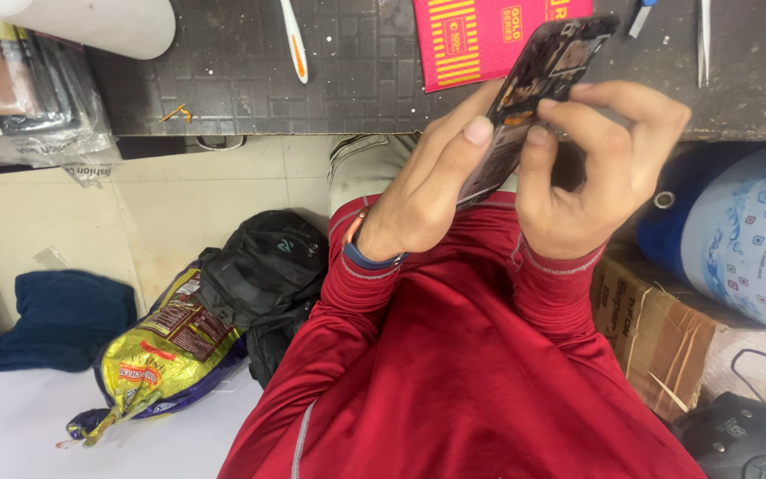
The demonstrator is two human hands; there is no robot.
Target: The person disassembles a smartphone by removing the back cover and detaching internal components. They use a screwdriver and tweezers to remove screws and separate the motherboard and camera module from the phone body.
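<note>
Both my hands hold a dark smartphone (544,73) with its back off and the inner parts showing, tilted up in front of the edge of the dark worktable (223,80). My left hand (427,191) grips its lower left side, thumb pressed along the edge, with a blue band on the wrist. My right hand (600,164) wraps the right side, its fingertips resting on the exposed inside. My red sleeves and shirt fill the lower middle of the view.
On the table lie a pink box (480,35), a white and orange tool (294,40) and tweezers (705,35). Below are a black backpack (263,266), a yellow bag (166,355), a blue cloth (59,319), a cardboard box (658,328) and a blue patterned drum (746,239).
</note>
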